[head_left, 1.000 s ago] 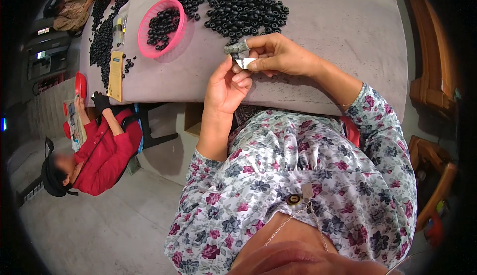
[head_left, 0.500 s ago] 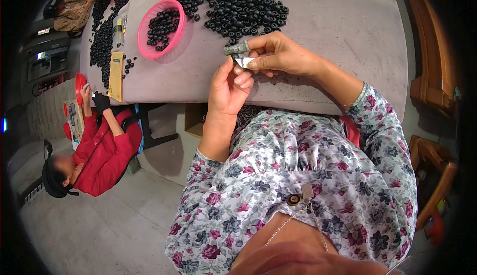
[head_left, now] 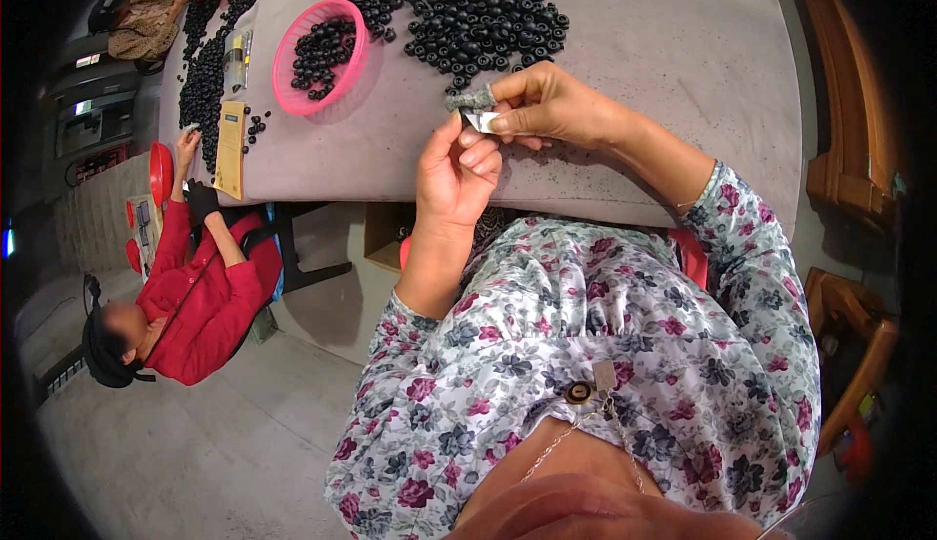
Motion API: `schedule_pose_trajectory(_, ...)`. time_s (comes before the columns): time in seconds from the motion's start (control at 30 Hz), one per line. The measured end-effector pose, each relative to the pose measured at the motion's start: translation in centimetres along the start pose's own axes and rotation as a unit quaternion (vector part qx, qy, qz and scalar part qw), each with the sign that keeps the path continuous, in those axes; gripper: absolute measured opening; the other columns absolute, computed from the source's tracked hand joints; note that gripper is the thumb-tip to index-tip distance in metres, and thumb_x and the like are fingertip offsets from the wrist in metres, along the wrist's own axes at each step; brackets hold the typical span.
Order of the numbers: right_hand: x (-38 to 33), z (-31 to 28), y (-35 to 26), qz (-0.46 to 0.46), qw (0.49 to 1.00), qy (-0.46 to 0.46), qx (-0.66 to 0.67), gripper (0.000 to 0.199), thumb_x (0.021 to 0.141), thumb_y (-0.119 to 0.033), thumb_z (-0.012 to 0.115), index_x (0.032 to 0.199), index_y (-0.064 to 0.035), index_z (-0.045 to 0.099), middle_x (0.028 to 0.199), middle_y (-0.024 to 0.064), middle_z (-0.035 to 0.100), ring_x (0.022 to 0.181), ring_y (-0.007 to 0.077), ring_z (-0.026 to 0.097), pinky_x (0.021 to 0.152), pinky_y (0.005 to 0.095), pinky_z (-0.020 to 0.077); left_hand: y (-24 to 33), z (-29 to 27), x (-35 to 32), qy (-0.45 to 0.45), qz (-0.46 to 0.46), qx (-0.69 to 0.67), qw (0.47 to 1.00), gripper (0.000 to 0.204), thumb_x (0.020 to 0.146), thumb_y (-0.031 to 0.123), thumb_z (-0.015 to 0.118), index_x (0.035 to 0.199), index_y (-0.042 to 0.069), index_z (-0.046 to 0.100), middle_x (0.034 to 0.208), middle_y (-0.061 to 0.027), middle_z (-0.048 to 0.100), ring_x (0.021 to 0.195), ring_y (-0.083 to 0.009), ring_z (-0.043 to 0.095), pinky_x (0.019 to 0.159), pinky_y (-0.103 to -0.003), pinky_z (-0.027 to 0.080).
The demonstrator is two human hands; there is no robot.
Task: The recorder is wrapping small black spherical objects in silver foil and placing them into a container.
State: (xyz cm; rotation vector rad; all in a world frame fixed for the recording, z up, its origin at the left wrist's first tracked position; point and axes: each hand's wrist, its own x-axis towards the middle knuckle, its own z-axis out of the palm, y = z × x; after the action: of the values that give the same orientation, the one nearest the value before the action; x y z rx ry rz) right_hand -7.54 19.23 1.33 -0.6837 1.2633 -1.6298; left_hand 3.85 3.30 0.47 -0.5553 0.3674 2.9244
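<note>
Grey and sprinkled with dark specks [head_left: 625, 167] near its front edge, the table [head_left: 703, 81] carries a heap of black beads [head_left: 488, 13] at its far middle, a pink basket [head_left: 361, 67] part full of beads to the left, and a brown packet [head_left: 229, 150] farther left. Beyond the packet runs a second heap [head_left: 200, 86], with a co-worker [head_left: 210, 296] in red seated at that side. Above the table's near part two hands meet. The right hand [head_left: 561, 111] pinches a pale, shiny sliver [head_left: 483, 122], perhaps a blade, under its thumb; its index fingertip wears a grey wrap [head_left: 471, 99]. The left hand [head_left: 454, 174] has bare thumb and fingertips closed around a small dark piece [head_left: 464, 119], probably a bead, which sits at the sliver's left end, mostly hidden. If the sliver is sharp, a slip of the right thumb could send it into the bare fingertips just beside it; the wrap protects only one finger. So small and round a piece could also twist or pop free if squeezed off-centre, and roll toward the near edge.
</note>
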Motion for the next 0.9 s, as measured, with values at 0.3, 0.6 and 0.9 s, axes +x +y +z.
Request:
schedule_pose_trajectory(0.3,0.33,-0.5,0.74,0.015,0.999,0.012,0.044,0.011,0.092,-0.012,0.064,0.092,-0.0023,0.069,0.069,-0.002,0.059,0.054,0.0049,0.048,0.045,0.0203,0.0344,-0.22,-0.2,0.07,0.004,-0.01,-0.023,1.0,0.015,0.095,0.016,0.058,0.09,0.003,0.054,0.072,0.0003,0.051,0.058,-0.0085,0.047,0.053,-0.024,0.04)
schedule_pose_trajectory(0.6,0.27,-0.25,0.5,-0.003,1.0,-0.014,0.007,0.017,0.091,-0.014,0.067,0.104,-0.0024,0.067,0.07,-0.0029,0.058,0.055,0.0041,0.05,0.047,0.0195,0.0355,-0.12,-0.27,0.28,0.025,0.018,-0.012,0.999,0.016,0.096,0.019,0.059,0.089,0.005,0.056,0.071,0.0021,0.053,0.057,-0.008,0.048,0.052,-0.024,0.039)
schedule_pose_trajectory(0.9,0.21,-0.32,0.7,-0.002,0.999,-0.013,0.03,0.017,0.09,-0.015,0.068,0.102,-0.003,0.067,0.069,-0.0033,0.059,0.055,0.0043,0.051,0.046,0.0198,0.0361,-0.15,-0.47,0.25,0.022,0.01,0.007,1.0,0.014,0.096,0.018,0.058,0.091,0.005,0.056,0.072,0.0024,0.052,0.057,-0.0079,0.048,0.051,-0.024,0.039)
